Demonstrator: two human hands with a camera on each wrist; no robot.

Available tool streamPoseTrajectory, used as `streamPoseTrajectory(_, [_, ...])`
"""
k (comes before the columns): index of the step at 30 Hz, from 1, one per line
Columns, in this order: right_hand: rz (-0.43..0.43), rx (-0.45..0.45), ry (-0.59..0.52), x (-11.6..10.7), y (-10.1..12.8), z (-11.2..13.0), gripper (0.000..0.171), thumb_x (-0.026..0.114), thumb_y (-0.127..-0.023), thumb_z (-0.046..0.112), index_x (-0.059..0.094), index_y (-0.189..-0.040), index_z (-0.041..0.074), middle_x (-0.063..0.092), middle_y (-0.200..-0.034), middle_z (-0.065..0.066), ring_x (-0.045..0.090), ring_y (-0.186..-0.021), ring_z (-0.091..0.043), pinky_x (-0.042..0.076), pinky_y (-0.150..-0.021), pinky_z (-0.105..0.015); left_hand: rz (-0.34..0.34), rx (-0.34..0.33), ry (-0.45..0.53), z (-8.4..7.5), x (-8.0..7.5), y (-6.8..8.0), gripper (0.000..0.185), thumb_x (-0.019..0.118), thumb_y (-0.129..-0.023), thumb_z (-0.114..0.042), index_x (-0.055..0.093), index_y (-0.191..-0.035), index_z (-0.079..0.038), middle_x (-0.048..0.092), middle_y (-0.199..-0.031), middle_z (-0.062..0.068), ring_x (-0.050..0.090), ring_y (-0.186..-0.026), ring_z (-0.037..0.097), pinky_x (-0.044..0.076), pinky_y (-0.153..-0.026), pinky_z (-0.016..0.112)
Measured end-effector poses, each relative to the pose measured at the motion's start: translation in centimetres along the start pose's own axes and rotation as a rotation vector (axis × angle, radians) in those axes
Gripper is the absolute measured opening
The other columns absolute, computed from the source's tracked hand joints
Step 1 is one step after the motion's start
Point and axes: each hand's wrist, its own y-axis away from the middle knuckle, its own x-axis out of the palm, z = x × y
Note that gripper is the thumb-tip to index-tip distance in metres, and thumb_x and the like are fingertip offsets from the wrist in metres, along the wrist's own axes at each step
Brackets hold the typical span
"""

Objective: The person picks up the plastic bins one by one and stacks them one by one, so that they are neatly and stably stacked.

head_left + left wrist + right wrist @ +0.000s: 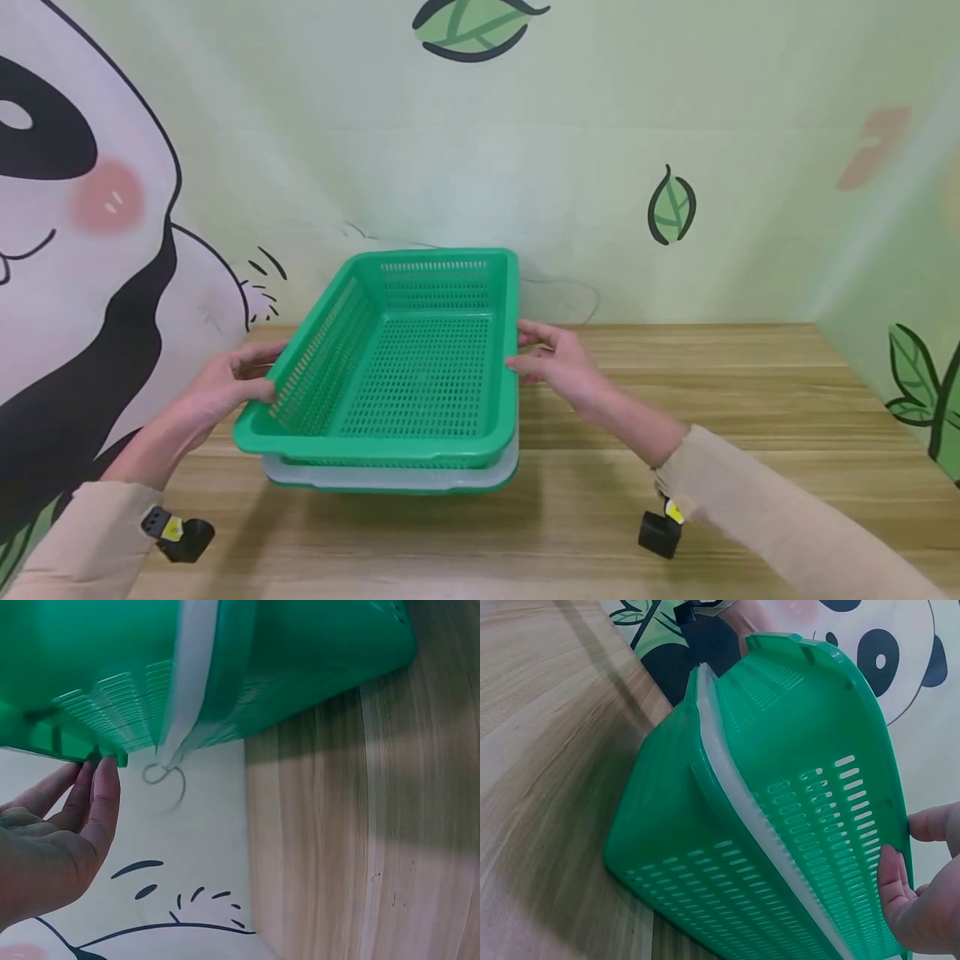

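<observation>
A green rectangular plastic basket (375,448) with slotted walls and floor sits raised at the top of a nested stack. My left hand (217,383) pinches its left rim, thumb above and fingers beneath. On the opposite side, my right hand (558,362) grips the right rim between thumb and fingers. Below it shows the rim of a white basket (390,477), whose body is mostly hidden. In the right wrist view that white rim lies inside a second green basket (667,802), the outermost of the stack.
The stack is over a wood-grain table (675,400). Behind the table hangs a pale green backdrop (585,167) printed with a panda and leaves. A thin cord (180,787) shows against the backdrop behind the baskets.
</observation>
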Motion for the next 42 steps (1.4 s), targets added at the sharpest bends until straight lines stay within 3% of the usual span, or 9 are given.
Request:
streamPoseTrajectory(6, [-0.001,0.011,-0.011,0.3,-0.1,-0.4,0.062,0.058,-0.084,0.001,0.029,-0.139,-0.002,0.044,-0.117,-0.014,0.055,-0.079,-0.01,0.049,-0.081,-0.033,0.004,0.001,0.013,0.4,-0.1,0.1,0.066,0.057,-0.076,-0.003,0.034,-0.137,0.0,0.044,-0.13,0.022,0.048,-0.105,0.015,0.037,-0.087,0.04])
streamPoseTrajectory(21, [0.016,0.025,-0.017,0.5,-0.4,-1.6,0.059,0.056,-0.086,0.001,0.03,-0.139,-0.002,0.041,-0.119,-0.015,0.056,-0.077,-0.01,0.049,-0.082,-0.034,0.015,0.008,-0.008,1.1,0.8,-0.2,0.064,0.058,-0.076,-0.004,0.036,-0.135,0.006,0.047,-0.126,0.026,0.049,-0.108,0.028,0.044,-0.078,0.023])
streamPoseTrajectory(29, [0.019,0.046,-0.016,0.3,-0.7,-2.3,0.059,0.056,-0.085,0.001,0.031,-0.139,-0.001,0.042,-0.121,-0.016,0.058,-0.078,-0.012,0.049,-0.082,-0.032,0.028,-0.009,-0.027,1.5,1.1,-0.5,0.067,0.058,-0.074,-0.004,0.034,-0.135,0.007,0.044,-0.129,0.027,0.043,-0.116,0.037,0.039,-0.09,0.045])
streamPoseTrajectory(37, [0.02,0.048,-0.011,0.2,-0.5,-2.7,0.058,0.057,-0.084,0.0,0.034,-0.137,-0.001,0.043,-0.122,-0.018,0.058,-0.081,-0.013,0.048,-0.084,-0.038,0.021,-0.028,-0.042,1.5,1.4,-0.5,0.067,0.059,-0.074,-0.003,0.033,-0.135,0.008,0.042,-0.131,0.027,0.04,-0.116,0.039,0.037,-0.091,0.05])
streamPoseTrajectory(42, [0.019,0.034,-0.009,0.1,-0.3,-2.7,0.057,0.057,-0.083,-0.002,0.034,-0.136,-0.003,0.043,-0.122,-0.019,0.057,-0.08,-0.012,0.048,-0.085,-0.041,0.013,-0.024,-0.036,1.5,1.5,-0.3,0.067,0.059,-0.074,-0.003,0.033,-0.135,0.008,0.043,-0.129,0.027,0.041,-0.116,0.038,0.039,-0.089,0.045])
